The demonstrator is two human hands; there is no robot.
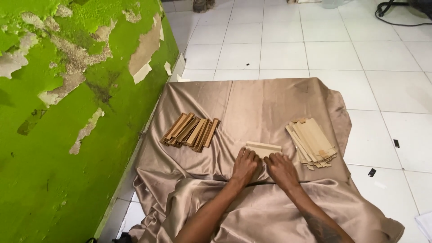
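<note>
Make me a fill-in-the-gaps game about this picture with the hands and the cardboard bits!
1. Both hands, the left hand and the right hand, press on one flat cardboard piece lying on a shiny ____ cloth.
2. The wall with peeling paint is ____.
3. The stack of flat pale pieces lies to the ____ of the hands.
4. The floor is covered in white ____.

Missing words: brown; green; right; tiles

A green wall [67, 135] is standing at the left, its paint peeling in brown patches. White floor tiles [333, 54] are stretching away, daylight brightening them. A black cable [396, 18] is lying at the far right corner.
</note>
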